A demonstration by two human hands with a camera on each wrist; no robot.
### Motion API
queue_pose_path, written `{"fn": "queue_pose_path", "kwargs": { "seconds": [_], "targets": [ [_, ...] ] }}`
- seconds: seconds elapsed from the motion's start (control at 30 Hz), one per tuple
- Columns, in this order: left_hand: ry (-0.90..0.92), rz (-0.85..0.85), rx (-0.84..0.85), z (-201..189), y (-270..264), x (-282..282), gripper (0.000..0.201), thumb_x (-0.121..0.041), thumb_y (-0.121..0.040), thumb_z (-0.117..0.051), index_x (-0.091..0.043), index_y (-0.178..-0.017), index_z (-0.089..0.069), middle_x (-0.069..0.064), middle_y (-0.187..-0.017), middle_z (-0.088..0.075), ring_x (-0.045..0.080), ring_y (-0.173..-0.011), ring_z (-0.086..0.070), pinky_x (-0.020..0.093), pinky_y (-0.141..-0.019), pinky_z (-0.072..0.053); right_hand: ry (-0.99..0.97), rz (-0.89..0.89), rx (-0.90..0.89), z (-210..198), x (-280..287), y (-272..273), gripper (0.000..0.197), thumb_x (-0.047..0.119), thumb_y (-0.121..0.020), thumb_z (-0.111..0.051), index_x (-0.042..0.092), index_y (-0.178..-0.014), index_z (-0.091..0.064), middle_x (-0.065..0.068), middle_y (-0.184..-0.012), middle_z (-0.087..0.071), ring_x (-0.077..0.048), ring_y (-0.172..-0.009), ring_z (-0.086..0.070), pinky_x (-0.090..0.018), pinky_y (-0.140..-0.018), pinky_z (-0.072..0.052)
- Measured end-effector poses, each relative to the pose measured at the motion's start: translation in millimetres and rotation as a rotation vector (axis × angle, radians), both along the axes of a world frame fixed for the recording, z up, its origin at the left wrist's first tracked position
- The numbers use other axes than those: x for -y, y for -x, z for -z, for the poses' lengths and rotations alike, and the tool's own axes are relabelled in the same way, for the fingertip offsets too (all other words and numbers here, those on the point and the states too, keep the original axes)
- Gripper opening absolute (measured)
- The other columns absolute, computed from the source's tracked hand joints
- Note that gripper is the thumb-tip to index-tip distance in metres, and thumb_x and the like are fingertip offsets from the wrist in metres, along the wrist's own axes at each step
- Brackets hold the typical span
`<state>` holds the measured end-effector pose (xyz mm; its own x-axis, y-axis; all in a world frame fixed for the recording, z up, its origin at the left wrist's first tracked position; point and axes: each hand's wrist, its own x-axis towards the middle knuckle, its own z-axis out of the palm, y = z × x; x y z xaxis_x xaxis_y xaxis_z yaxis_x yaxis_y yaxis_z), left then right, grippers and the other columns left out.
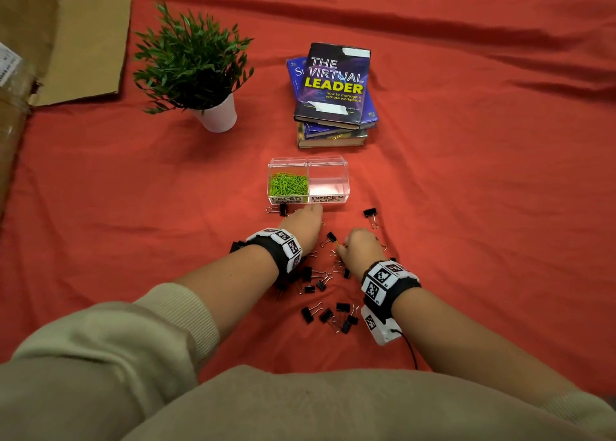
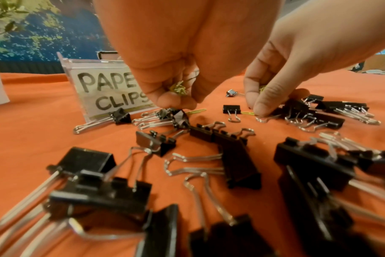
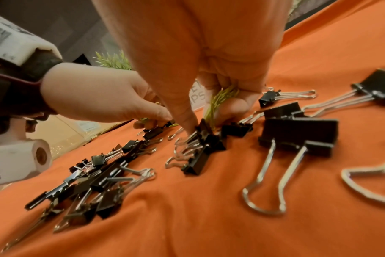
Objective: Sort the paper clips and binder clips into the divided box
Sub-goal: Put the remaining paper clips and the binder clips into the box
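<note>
Both hands reached down among black binder clips (image 1: 313, 314) scattered on the red surface (image 1: 466, 207) before the divided box (image 1: 308, 181). Left hand (image 2: 176, 57) and right hand (image 3: 209, 60) fingers curled, each holding green paper clips (image 3: 222, 97).

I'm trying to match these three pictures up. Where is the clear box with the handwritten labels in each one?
Head: the divided box sits centre, just beyond the left hand.
Left wrist: its "PAPER CLIPS" label shows left of centre, behind that hand.
Right wrist: only a label scrap peeks between the fingers.
Shared landmark: the potted plant.
</note>
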<state>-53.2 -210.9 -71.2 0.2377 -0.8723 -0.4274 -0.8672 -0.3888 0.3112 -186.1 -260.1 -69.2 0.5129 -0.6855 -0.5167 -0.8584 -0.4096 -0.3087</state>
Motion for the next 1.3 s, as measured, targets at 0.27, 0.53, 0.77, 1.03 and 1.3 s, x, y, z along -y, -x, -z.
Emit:
{"fn": "queue_pose_path", "kwargs": {
  "seconds": [0.27, 0.53, 0.77, 1.03, 1.3],
  "targets": [
    [-0.007, 0.068, 0.079, 4.3, -0.2, -1.3, 0.024, -0.001, -0.092, -0.044, -0.003, -0.116, -0.045, 0.018, -0.12, -0.051, 0.037, -0.11, -0.054, 0.045, -0.088, -0.044, -0.065, 0.008, -0.086, -5.7, -1.5, -10.2, 0.035, 0.013, -0.09, -0.052, 0.007, -0.059, -0.038, -0.017, -0.09, -0.049, -0.029, -0.089, -0.056, -0.034, -0.085, -0.048],
    [0.009, 0.048, 0.047, 6.7, 1.6, -5.4, 0.022, -0.005, -0.094, -0.041, 0.0, -0.114, -0.047, 0.02, -0.12, -0.052, 0.038, -0.111, -0.054, 0.045, -0.091, -0.043, 0.094, -0.164, -0.038, -1.6, -10.5, -2.1, 0.026, 0.004, -0.09, -0.048, -0.005, -0.114, -0.053, -0.021, -0.119, -0.056, -0.033, -0.111, -0.053, -0.036, -0.093, -0.042],
    [0.25, -0.184, -0.135, -27.8, -25.1, 2.9, 0.015, -0.014, -0.093, -0.041, -0.002, -0.095, -0.051, 0.014, -0.094, -0.057, 0.029, -0.081, -0.054, 0.04, -0.074, -0.048, 0.073, -0.133, 0.024, 5.1, -8.1, 3.7, 0.027, 0.005, -0.087, -0.049, -0.003, -0.113, -0.054, -0.019, -0.116, -0.056, -0.034, -0.106, -0.056, -0.037, -0.09, -0.044],
    [0.146, -0.16, 0.015, -37.2, -80.1, 22.2, 0.018, -0.005, -0.091, -0.045, -0.001, -0.107, -0.052, 0.02, -0.114, -0.054, 0.036, -0.101, -0.055, 0.042, -0.085, -0.045, -0.38, 0.433, 0.344, -4.3, 24.1, 15.9, 0.013, 0.01, -0.087, -0.061, 0.014, -0.074, -0.061, -0.005, -0.066, -0.063, -0.011, -0.049, -0.056, -0.021, -0.043, -0.041],
    [0.406, -0.143, 0.028, -35.2, -54.6, -14.6, 0.021, -0.013, -0.088, -0.053, -0.014, -0.109, -0.057, 0.0, -0.113, -0.055, 0.018, -0.11, -0.046, 0.031, -0.096, -0.041, -0.571, 0.443, 0.616, -47.2, 58.5, -41.6, 0.011, -0.001, -0.086, -0.06, 0.002, -0.076, -0.063, -0.011, -0.07, -0.062, -0.018, -0.058, -0.056, -0.021, -0.053, -0.052]
  ]
}}
